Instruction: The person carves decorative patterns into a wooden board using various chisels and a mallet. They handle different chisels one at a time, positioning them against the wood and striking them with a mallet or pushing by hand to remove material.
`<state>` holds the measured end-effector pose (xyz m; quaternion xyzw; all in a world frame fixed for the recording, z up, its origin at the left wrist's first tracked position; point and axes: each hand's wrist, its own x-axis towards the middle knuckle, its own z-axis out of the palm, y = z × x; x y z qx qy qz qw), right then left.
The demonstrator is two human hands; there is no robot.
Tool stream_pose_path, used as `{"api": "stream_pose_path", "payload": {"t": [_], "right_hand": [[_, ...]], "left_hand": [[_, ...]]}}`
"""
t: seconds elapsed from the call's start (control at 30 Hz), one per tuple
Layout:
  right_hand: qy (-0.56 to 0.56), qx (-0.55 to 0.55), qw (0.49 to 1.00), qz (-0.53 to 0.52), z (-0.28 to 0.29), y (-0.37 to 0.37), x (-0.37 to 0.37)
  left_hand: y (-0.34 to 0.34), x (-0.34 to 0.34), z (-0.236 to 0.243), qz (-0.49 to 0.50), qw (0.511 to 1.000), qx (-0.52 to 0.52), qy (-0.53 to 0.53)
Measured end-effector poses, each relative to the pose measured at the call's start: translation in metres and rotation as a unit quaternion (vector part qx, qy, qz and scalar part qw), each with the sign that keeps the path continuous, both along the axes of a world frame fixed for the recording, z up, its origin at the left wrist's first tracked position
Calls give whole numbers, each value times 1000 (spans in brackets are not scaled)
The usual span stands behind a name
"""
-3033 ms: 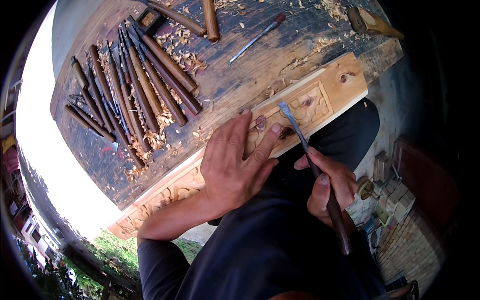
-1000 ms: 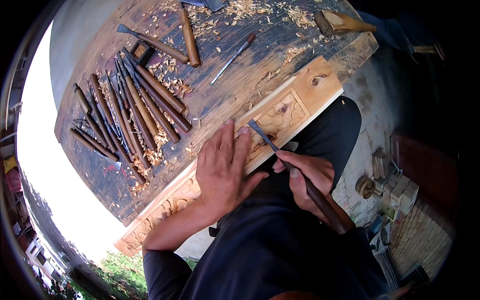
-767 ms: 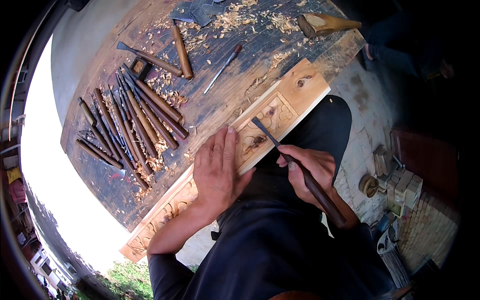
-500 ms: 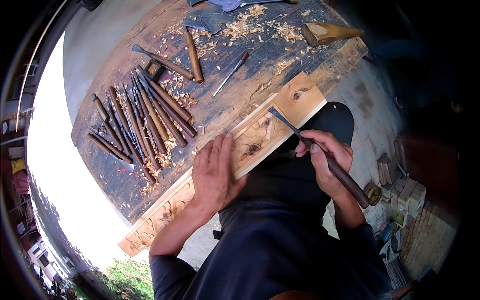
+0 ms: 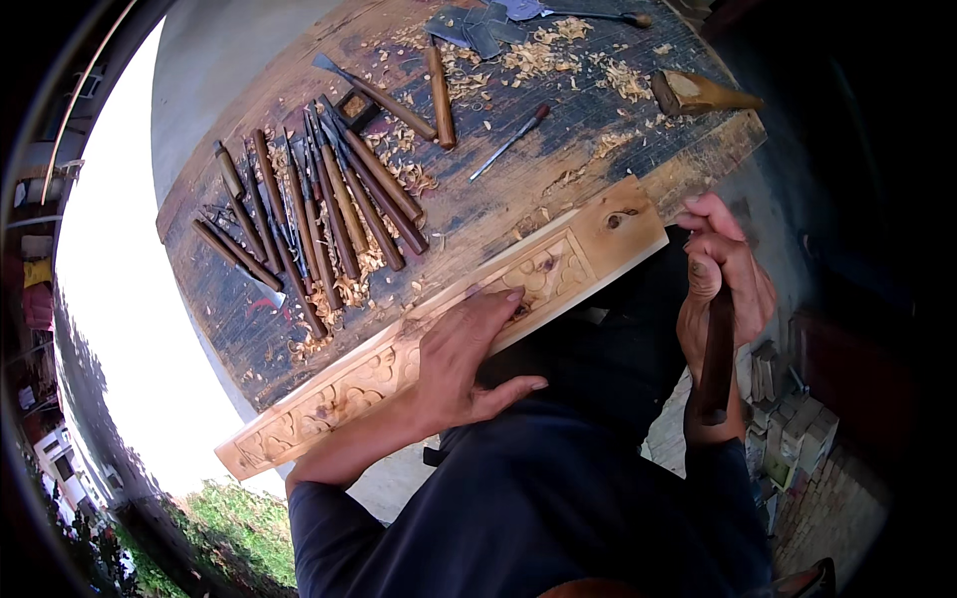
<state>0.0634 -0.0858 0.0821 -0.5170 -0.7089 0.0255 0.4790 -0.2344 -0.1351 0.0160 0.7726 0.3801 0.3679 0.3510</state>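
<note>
At far left, bright pale ground, with green foliage (image 5: 239, 528) below. Starting just above the foliage, a long carved wooden board (image 5: 389, 361), lying along the near edge of the workbench (image 5: 478, 219); long axis slanting from lower left up to upper right, carved side up. On the bench beyond, a cluster of hand tools (image 5: 341, 199), mostly with butts toward the board and tips away, among curled shavings. Over the middle of the board, the left hand (image 5: 464, 354), laid flat and grasping nothing, fingers pointing up and right along the board, thumb stretched rightward past its near edge. Farther back, a loose brown handle (image 5: 441, 100), then a slim tool (image 5: 510, 143) lying aslant. Next, the board's plain, knotted end, pointing up and right toward the wooden mallet (image 5: 703, 95) near the bench corner. Off that end, apart from the board, the right hand (image 5: 733, 264), clenched around a dark tool handle (image 5: 716, 364); handle near upright in view, butt toward the wearer, blade hidden. Below at right, stacked blocks (image 5: 797, 439).
</note>
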Motion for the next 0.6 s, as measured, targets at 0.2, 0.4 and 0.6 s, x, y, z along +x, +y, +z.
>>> {"api": "stream_pose_path", "payload": {"t": [0.2,0.4,0.6], "right_hand": [[-132,-18,940,314,-3,-21,-67],[-98,67,878,463,-51,-27,-113],[-50,64,874,478,-68,-15,-122]], "left_hand": [[10,14,-23,-65,970,-162,-168],[18,-2,-26,-104,882,-292,-355],[36,-8,-30,-163,911,-269,-267]]}}
